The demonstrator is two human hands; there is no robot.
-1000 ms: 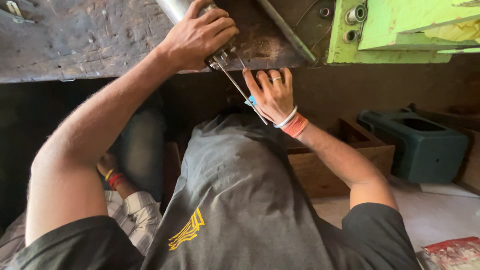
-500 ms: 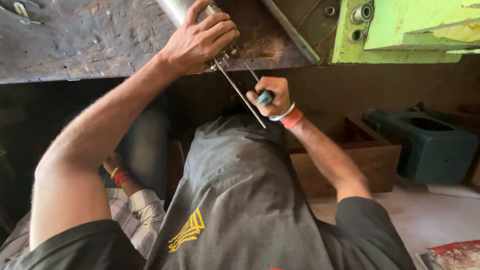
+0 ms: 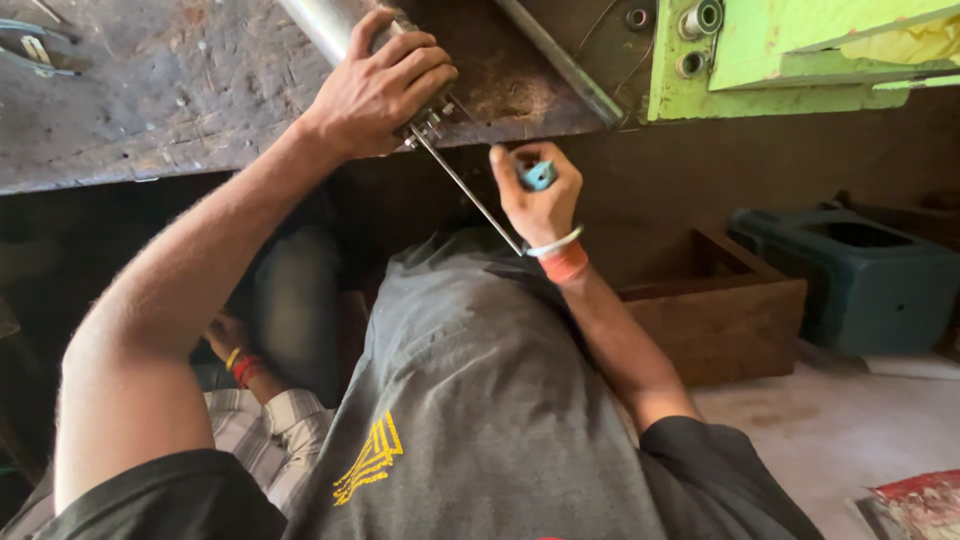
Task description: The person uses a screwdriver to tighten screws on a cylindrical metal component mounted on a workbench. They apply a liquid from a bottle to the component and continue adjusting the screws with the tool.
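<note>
Left hand clamped on metal tube, top centre; right hand fisted round blue-handled screwdriver just below, hands apart.

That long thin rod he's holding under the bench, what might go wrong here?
The left hand grips a metal tube right at its fitting, while the right hand holds a blue-handled tool on a thin rod. The slender rod could possibly bend or slip off the fitting. A slip might pinch the fingers wrapped beside it.
</note>
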